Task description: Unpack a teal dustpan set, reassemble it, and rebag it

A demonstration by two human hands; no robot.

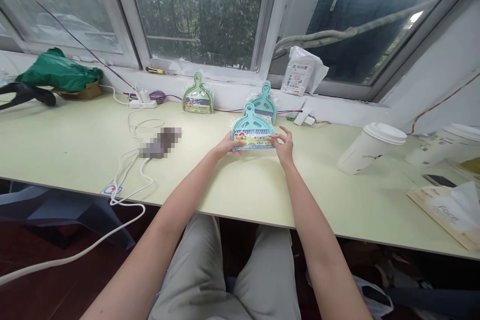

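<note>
Both my hands hold a light blue mini dustpan set (252, 129) wrapped in clear plastic, upright on the pale green table (240, 190). My left hand (225, 147) grips its lower left corner. My right hand (284, 145) grips its lower right corner. Right behind it a teal dustpan set (265, 100) leans against the window ledge. A green dustpan set (197, 95) leans on the ledge further left.
Two white lidded paper cups (371, 147) (444, 144) stand at the right, beside a tissue box (452, 212) and a dark phone (438, 180). White cables (127, 180) and a power strip (143, 103) lie at the left, with a green bag (56, 70) at the far left.
</note>
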